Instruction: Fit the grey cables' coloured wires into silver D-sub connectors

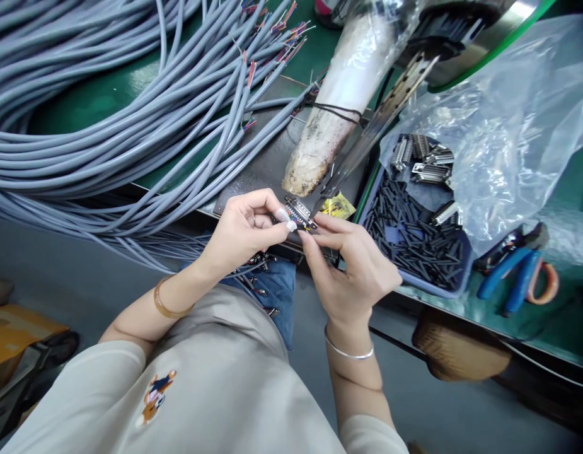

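A metal D-sub connector [299, 211] with a row of pins and small coloured wires is between my two hands, below the tip of a soldering iron [341, 173]. My left hand [251, 224] pinches its left end, with white covers on the thumb and fingertip. At the right end, my right hand [345, 261] has its thumb and fingers closed on the connector's edge by the wires; the exact grip is partly hidden. Behind the connector rests a small yellow packet [339, 205].
Thick bundles of grey cable [144, 126] with stripped ends cover the left. A wrapped white tube [341, 101] slants down above my hands. To the right stand a blue bin [454, 287] of black sleeves and connectors, blue-handled pliers [511, 271], a plastic bag [513, 126] and a solder reel [499, 44].
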Tool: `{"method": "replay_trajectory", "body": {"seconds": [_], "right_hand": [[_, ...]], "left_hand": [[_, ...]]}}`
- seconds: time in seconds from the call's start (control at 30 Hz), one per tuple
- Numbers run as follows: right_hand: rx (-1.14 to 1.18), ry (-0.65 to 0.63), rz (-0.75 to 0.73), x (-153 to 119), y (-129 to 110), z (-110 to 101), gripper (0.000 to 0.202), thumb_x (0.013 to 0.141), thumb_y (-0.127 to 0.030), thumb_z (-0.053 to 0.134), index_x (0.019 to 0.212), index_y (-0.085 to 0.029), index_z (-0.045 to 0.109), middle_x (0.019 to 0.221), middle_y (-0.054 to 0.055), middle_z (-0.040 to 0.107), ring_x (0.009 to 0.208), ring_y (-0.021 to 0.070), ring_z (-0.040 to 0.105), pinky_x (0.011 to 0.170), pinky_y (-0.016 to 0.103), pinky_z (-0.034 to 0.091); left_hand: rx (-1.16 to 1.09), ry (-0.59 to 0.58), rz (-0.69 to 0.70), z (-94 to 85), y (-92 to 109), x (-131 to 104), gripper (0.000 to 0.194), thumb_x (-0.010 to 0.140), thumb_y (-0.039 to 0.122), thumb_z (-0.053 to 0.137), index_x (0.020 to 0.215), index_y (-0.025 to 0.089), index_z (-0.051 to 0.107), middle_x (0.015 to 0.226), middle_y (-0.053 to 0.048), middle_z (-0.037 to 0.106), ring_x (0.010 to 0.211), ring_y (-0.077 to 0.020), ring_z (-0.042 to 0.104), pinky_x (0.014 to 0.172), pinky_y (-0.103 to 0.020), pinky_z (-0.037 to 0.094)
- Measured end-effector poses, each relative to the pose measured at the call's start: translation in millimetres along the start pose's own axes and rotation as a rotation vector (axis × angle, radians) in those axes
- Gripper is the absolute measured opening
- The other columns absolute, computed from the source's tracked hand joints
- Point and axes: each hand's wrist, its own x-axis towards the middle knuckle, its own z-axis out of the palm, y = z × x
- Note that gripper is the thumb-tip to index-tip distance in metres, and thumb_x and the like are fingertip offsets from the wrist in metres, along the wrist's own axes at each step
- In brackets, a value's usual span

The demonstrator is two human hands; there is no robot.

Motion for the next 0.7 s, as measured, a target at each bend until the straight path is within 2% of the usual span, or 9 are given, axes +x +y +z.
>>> {"method": "replay_trajectory", "body": {"seconds": [0.23, 0.43, 0.57, 0.63, 0.7], "right_hand": [[-0.042, 0.031, -0.02, -12, -1, -3, 0.017, 0.085, -0.014, 0.077, 0.088, -0.023, 0.063, 0.102, 0.001, 0.081, 0.084, 0.0159, 0.079, 0.072, 0.025, 0.062], [0.063, 0.111, -0.015, -27, 1, -4, 0.02, 0.083, -0.012, 0.077, 0.094, -0.023, 0.065, 0.104, 0.002, 0.082, 0.082, 0.0175, 0.08, 0.069, 0.026, 0.064], [0.141, 0.107, -0.021, -36, 6, -3, 0.016, 0.086, -0.015, 0.074, 0.088, -0.023, 0.061, 0.112, 0.006, 0.08, 0.083, 0.0196, 0.08, 0.065, 0.028, 0.064], [0.123, 0.058, -0.035, -38, 6, -3, 0.016, 0.087, -0.016, 0.073, 0.088, -0.023, 0.059, 0.106, 0.005, 0.081, 0.082, 0.0184, 0.08, 0.063, 0.026, 0.062], [0.126, 0.035, -0.003, -38, 3, -2, 0.014, 0.089, -0.017, 0.071, 0.088, -0.023, 0.058, 0.093, 0.002, 0.08, 0.076, 0.0158, 0.077, 0.061, 0.025, 0.059]], "left_hand": [[-0.011, -0.038, -0.036, 3.5, -5, -7, 0.029, 0.064, 0.016, 0.086, 0.068, 0.016, 0.058, 0.067, 0.003, 0.062, 0.043, 0.0001, 0.041, 0.039, -0.015, 0.032], [-0.071, -0.097, -0.1, 2.7, -6, -16, 0.03, 0.065, 0.017, 0.088, 0.071, 0.016, 0.058, 0.052, 0.007, 0.054, 0.04, -0.0013, 0.042, 0.038, -0.014, 0.031], [-0.228, -0.261, -0.256, -1.1, -3, -21, 0.036, 0.069, 0.032, 0.089, 0.077, 0.016, 0.058, 0.063, 0.003, 0.068, 0.034, -0.0013, 0.043, 0.032, -0.015, 0.025], [-0.255, -0.353, -0.315, -2.0, -1, -23, 0.036, 0.073, 0.038, 0.087, 0.081, 0.016, 0.059, 0.067, 0.0, 0.071, 0.033, -0.0022, 0.044, 0.031, -0.016, 0.025], [-0.22, -0.366, -0.304, -1.7, 1, -26, 0.035, 0.076, 0.038, 0.085, 0.083, 0.016, 0.058, 0.066, 0.0, 0.071, 0.034, -0.0026, 0.045, 0.032, -0.016, 0.026]]}}
